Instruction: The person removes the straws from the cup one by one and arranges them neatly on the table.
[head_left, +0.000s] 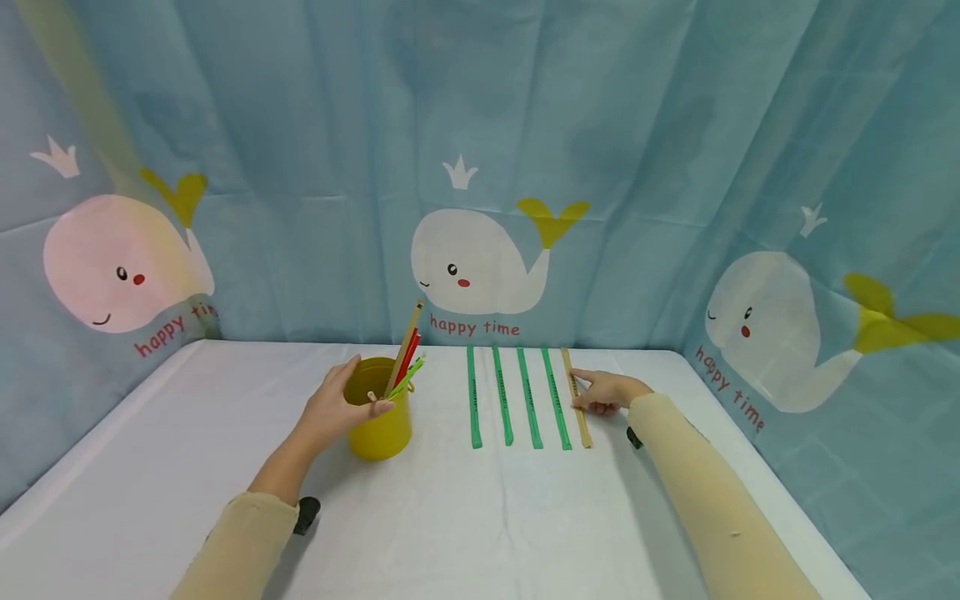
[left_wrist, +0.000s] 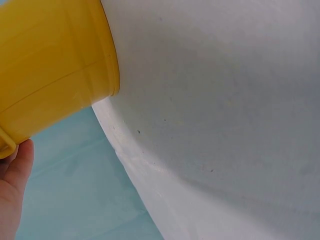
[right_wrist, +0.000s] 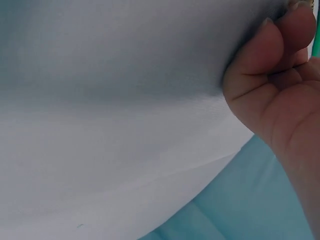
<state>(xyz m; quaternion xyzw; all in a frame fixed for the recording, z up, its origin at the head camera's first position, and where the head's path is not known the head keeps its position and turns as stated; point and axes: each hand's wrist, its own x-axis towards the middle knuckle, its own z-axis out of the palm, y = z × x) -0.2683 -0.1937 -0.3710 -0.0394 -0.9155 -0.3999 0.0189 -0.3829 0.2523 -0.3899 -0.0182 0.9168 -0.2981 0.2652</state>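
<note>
My left hand [head_left: 330, 406] grips a yellow bucket [head_left: 381, 429] near its rim, thumb on the near side and fingers at the far side. Several thin sticks lean inside it: a tan one [head_left: 405, 346], red ones [head_left: 409, 352] and green ones [head_left: 408, 377]. In the left wrist view the bucket [left_wrist: 55, 60] fills the upper left corner. On the right, my right hand [head_left: 609, 392] holds its index finger and thumb against a flat tan strip [head_left: 582, 425] with dark print. In the right wrist view its fingers [right_wrist: 255, 55] are curled, their contact partly hidden.
Several green printed strips [head_left: 528, 400] lie side by side, left of the tan strip, on a white-covered table [head_left: 450, 525]. Blue curtains with whale pictures [head_left: 480, 262] hang behind the table and along both sides.
</note>
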